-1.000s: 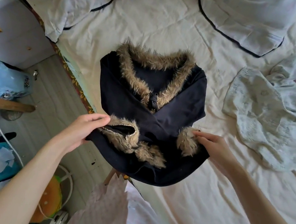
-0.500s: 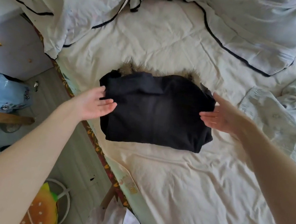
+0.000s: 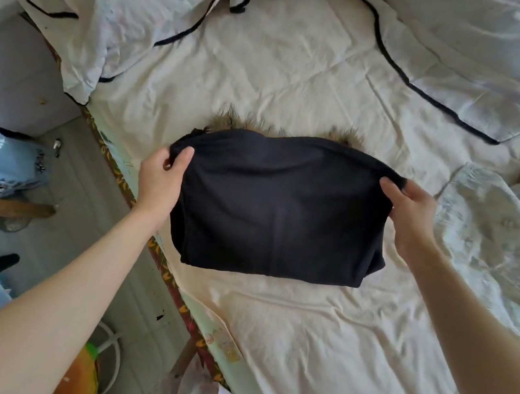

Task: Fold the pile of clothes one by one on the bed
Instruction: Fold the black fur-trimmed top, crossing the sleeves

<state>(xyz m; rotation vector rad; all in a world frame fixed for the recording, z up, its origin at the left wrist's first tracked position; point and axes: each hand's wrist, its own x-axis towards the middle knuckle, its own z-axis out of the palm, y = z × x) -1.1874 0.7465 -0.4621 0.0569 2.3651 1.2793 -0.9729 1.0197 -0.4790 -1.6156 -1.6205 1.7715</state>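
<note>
Navy folded garment (image 3: 279,205) on bed (image 3: 314,341) | left hand (image 3: 160,181), right hand (image 3: 414,214) grip its sides | no legible writing

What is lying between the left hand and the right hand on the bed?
In the head view, only the folded dark garment lies between the left hand and the right hand; both grip its upper corners.

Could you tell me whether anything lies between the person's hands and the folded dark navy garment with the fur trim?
Nothing visible does. The left hand and the right hand each already pinch an upper corner of the folded dark navy garment with the brown fur trim, which lies on the cream bed sheet.
</note>
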